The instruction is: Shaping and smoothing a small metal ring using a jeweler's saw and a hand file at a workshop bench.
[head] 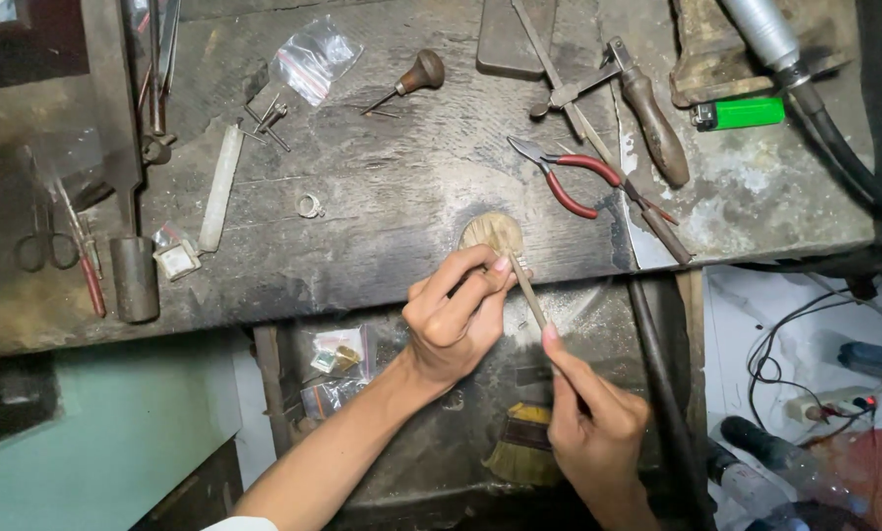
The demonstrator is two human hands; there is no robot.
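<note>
Nearest us, our right hand (598, 423) grips a file (527, 287), steadied by the forefinger. Our left hand (456, 315) pinches something too small to identify, braced against the peg (490, 231). Beyond the peg lie red pliers (569, 177).

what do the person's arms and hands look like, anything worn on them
Both hands are bare: no gloves, and no rings or watch that the picture shows. The left hand joins a bare forearm, with a bit of white sleeve at the bottom edge. The right hand shows only to the wrist, with no sleeve in view. The fingernails look short and unpainted.
</note>
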